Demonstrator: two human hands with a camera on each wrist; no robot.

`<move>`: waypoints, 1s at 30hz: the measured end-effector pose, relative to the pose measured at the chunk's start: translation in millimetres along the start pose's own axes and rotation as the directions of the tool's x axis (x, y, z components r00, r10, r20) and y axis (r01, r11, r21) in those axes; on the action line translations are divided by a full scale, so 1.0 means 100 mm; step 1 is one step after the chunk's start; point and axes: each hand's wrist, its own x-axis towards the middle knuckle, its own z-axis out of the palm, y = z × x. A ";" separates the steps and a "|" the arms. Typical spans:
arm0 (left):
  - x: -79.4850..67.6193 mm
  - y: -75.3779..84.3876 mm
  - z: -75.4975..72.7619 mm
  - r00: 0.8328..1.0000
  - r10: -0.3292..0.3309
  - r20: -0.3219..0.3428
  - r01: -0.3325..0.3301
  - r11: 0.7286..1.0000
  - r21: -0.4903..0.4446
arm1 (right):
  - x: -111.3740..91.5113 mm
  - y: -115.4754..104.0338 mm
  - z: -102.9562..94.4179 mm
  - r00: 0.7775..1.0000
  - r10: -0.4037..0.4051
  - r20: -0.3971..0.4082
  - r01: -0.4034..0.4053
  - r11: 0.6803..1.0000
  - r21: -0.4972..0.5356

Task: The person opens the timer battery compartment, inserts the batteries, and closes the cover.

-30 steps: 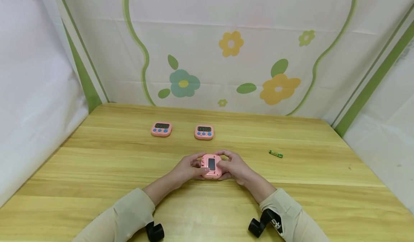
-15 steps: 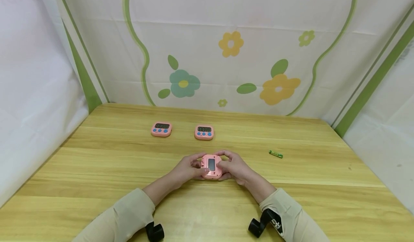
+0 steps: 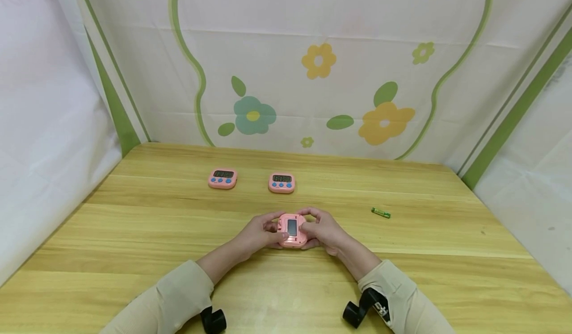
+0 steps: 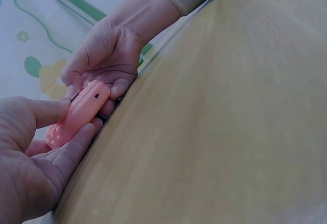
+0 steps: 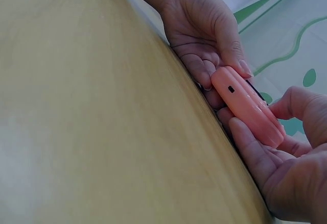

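Nothing has visibly moved since the earlier frames: both hands, the timer between them and the pieces beyond stay as they were.

Item 1: pink timer (image 3: 293, 231), one, in your grip just above the table (image 3: 286, 294); whether it touches the wood cannot be told. Face with a dark panel (image 3: 292, 225) turned up; small dark slot (image 4: 97, 96) on the edge nearest you. Handling, judged: light, stiff plastic, a little slick, the panel side likely the delicate part. Best hold: by the rounded left and right edges, pressing gently.

Item 2: your left hand (image 3: 258, 232). Grasping the timer's left side, thumb on the upturned face beside the panel, fingers beneath and along the rim.

Item 3: your right hand (image 3: 328, 232). Grasping the right side, thumb on the face near the panel's edge, fingers round the rim. Both hands are parted only by the timer's body.

Item 4: two more pink timers, screens and blue buttons up: one straight beyond the grip (image 3: 281, 183), one beyond and to its left (image 3: 223, 178).

Item 5: green battery (image 3: 381, 213), lying well right of the grip.
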 end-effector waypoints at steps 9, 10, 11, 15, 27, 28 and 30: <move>0.02 -0.03 -0.01 1.000 -0.009 -0.025 0.008 1.000 -0.001 | -0.01 0.00 -0.02 0.999 -0.012 0.031 0.011 0.999 0.042; 0.02 -0.03 -0.01 1.000 -0.011 -0.028 0.011 1.000 -0.003 | -0.01 0.00 -0.03 0.999 -0.014 0.036 0.012 0.999 0.045; 0.02 -0.03 -0.01 0.999 -0.014 -0.032 0.014 1.000 -0.008 | -0.01 0.00 -0.03 0.999 -0.018 0.042 0.016 0.999 0.048; 0.02 -0.02 -0.01 0.998 -0.035 -0.050 0.033 0.999 -0.036 | -0.01 0.01 -0.05 0.998 -0.027 0.060 0.023 0.998 0.054; 0.03 -0.02 -0.02 0.997 -0.054 -0.063 0.047 0.992 -0.114 | -0.03 -0.03 -0.07 0.998 -0.053 0.041 0.051 0.997 0.053; 0.03 -0.01 -0.02 0.996 -0.056 -0.065 0.048 0.992 -0.118 | -0.03 -0.04 -0.08 0.998 -0.059 0.035 0.057 0.997 0.050; 0.03 -0.01 -0.02 0.996 -0.061 -0.068 0.053 0.991 -0.120 | -0.03 -0.04 -0.09 0.997 -0.070 0.024 0.069 0.997 0.042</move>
